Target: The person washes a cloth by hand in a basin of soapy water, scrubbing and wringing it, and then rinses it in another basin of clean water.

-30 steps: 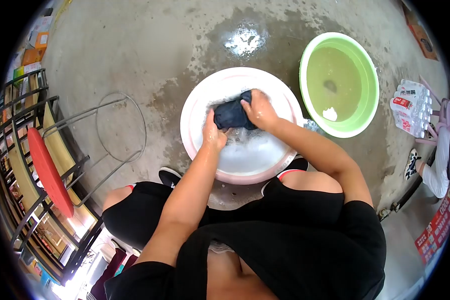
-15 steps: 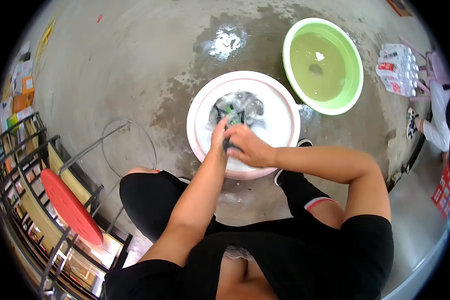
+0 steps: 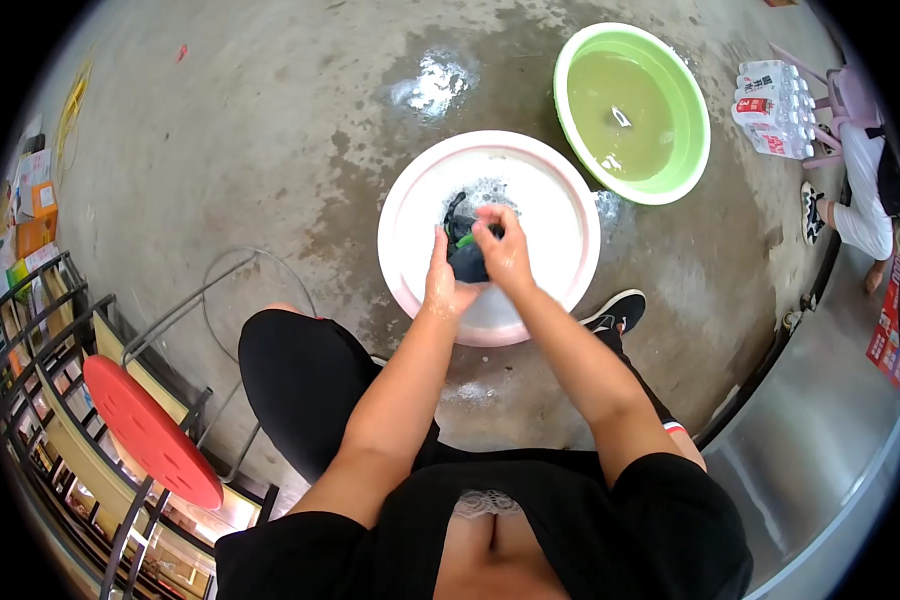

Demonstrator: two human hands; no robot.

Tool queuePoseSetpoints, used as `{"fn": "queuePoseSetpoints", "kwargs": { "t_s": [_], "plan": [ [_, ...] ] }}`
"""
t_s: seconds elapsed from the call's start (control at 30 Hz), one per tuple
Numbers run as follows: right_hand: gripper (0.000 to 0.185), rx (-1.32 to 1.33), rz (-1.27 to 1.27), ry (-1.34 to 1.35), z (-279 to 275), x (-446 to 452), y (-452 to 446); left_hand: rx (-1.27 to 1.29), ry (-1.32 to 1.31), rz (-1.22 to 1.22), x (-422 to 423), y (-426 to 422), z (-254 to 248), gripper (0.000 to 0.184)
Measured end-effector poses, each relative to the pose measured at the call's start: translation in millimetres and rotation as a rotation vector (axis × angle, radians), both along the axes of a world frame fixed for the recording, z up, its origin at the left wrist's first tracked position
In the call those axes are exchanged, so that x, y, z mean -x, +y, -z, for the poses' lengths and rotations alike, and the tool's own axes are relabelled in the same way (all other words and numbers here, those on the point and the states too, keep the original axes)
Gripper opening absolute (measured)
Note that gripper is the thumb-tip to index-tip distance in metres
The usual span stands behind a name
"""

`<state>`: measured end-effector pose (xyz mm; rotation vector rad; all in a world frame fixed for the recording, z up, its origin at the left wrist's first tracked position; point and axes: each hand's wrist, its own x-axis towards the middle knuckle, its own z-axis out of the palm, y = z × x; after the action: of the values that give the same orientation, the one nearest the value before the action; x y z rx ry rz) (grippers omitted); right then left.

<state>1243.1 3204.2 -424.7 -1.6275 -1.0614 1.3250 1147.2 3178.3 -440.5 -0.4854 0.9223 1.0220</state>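
Note:
Both hands are over a white basin with a pink rim (image 3: 397,270), which holds whitish, foamy water. My left hand (image 3: 448,288) supports a dark wet item with green trim (image 3: 468,262) from its left and lower side, fingers pointing forward. A black strap-like part of the item curls up at its far end. My right hand (image 3: 506,252) grips the same item from the right with bent fingers. Its exact kind cannot be made out. Suds float just beyond it.
A green tub (image 3: 697,130) of murky water stands at the far right, beside shrink-wrapped bottles (image 3: 775,108). Another person's leg (image 3: 863,232) shows at the right edge. A red stool seat (image 3: 150,430) and black metal racks (image 3: 45,340) are at left. The concrete floor is wet.
My right hand has turned from lying across my left wrist to pointing forward, its elbow drawn in. The dark item has come up out of the suds between my hands. The view has shifted slightly.

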Motion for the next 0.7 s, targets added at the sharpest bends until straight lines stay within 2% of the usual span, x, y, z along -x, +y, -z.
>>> {"fn": "queuePoseSetpoints", "kwargs": {
  "t_s": [0.07,0.1,0.13,0.17,0.2,0.23,0.27,0.3,0.37,0.4,0.47,0.5,0.53,0.57,0.6,0.67,0.7],
  "plan": [
    [0.021,-0.310,-0.071,-0.349,-7.7,23.2,-34.6,-0.143,-0.011,0.097,13.1,-3.2,18.0,0.040],
    [0.020,-0.364,-0.118,-0.421,-21.2,32.7,-47.1,-0.209,-0.024,0.166,20.2,-9.8,34.9,0.042],
    [0.019,-0.417,-0.168,-0.496,-31.9,36.1,-53.7,-0.202,-0.033,0.170,16.1,-9.6,23.9,0.042],
    [0.021,-0.409,-0.190,-0.446,-3.2,24.6,-49.3,-0.119,0.021,0.195,8.4,-5.7,0.0,0.041],
    [0.022,-0.133,-0.127,-0.361,10.7,10.2,-34.3,-0.037,0.075,0.220,-0.8,-7.2,-14.0,0.041],
    [0.027,-0.005,-0.003,-0.295,15.2,-5.6,-11.7,-0.192,0.126,0.265,-12.3,-13.6,-15.1,0.040],
    [0.033,0.123,0.123,-0.224,14.5,-15.0,0.3,-0.223,0.017,0.255,-20.6,-13.7,-14.8,0.039],
    [0.033,0.124,0.132,-0.224,26.6,-14.5,-10.3,-0.137,0.006,0.225,-20.5,-15.8,-16.0,0.038],
    [0.043,-0.168,-0.196,-0.411,61.5,-8.5,-30.1,-0.061,-0.033,0.184,-13.2,-3.1,-16.7,0.038],
    [0.047,0.123,-0.749,-0.580,-22.2,3.1,-8.8,-0.046,-0.065,0.174,-5.0,-3.8,-6.4,0.038],
    [0.050,-0.092,-0.231,-0.374,-1.5,26.2,-62.2,-0.026,-0.024,0.116,-6.5,-14.1,1.4,0.036],
    [0.056,-0.330,-0.310,-0.715,38.9,19.7,-58.3,-0.148,0.082,0.241,-11.0,-10.5,-8.5,0.035],
    [0.058,-0.123,-0.017,-0.392,49.1,6.4,-41.5,-0.269,0.187,0.366,-15.5,-10.8,-15.7,0.035],
    [0.050,0.171,0.034,-0.034,44.4,-11.9,-19.2,-0.163,0.297,0.470,-22.0,-10.8,-16.3,0.032],
    [0.042,0.457,0.081,0.329,28.8,-24.7,-0.9,-0.217,0.296,0.491,-22.4,-14.6,-16.1,0.030],
    [0.037,0.481,0.111,0.400,15.5,-21.6,-1.8,-0.138,0.360,0.374,-25.8,-6.0,-31.8,0.030],
    [0.037,0.214,-0.028,0.214,17.2,-15.2,-13.7,-0.149,0.324,0.267,-20.1,-5.3,-26.2,0.030]
  ]
}}
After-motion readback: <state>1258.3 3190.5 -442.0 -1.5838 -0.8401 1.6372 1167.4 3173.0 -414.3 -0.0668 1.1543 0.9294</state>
